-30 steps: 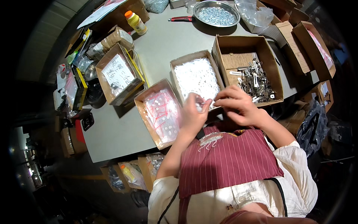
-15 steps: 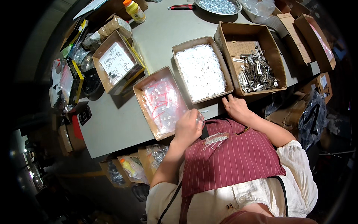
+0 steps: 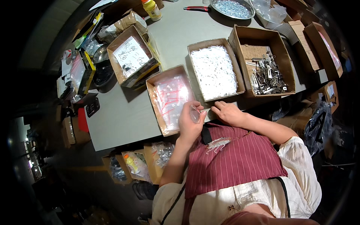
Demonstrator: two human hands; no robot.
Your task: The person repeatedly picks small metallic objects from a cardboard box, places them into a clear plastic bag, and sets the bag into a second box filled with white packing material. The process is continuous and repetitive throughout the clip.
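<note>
My left hand (image 3: 190, 125) is curled around a small clear plastic bag (image 3: 195, 113), close to the table's front edge. Just left of it stands a shallow cardboard box (image 3: 164, 125) of clear zip bags (image 3: 173, 98) with red strips. My right hand (image 3: 229, 114) rests at the table edge, fingertips drawn together and pointing at the left hand; whatever they may pinch is hidden. Directly beyond that hand is an open box (image 3: 243, 89) heaped with small white pieces (image 3: 215, 71). To its right, a deeper box (image 3: 240, 33) holds loose metal clips (image 3: 268, 77).
A box with a handwritten sheet (image 3: 130, 56) stands at the left, near a yellow bottle (image 3: 152, 9). Toward the back are a red-and-black cutter (image 3: 197, 8) and a metal bowl (image 3: 250, 15) of small shiny parts. More boxes (image 3: 150, 165) sit below the table's front edge.
My right hand has moved left from the white-piece box's corner, close to my left hand. The clear bag shows more plainly in my left hand. The whole view has shifted slightly.
</note>
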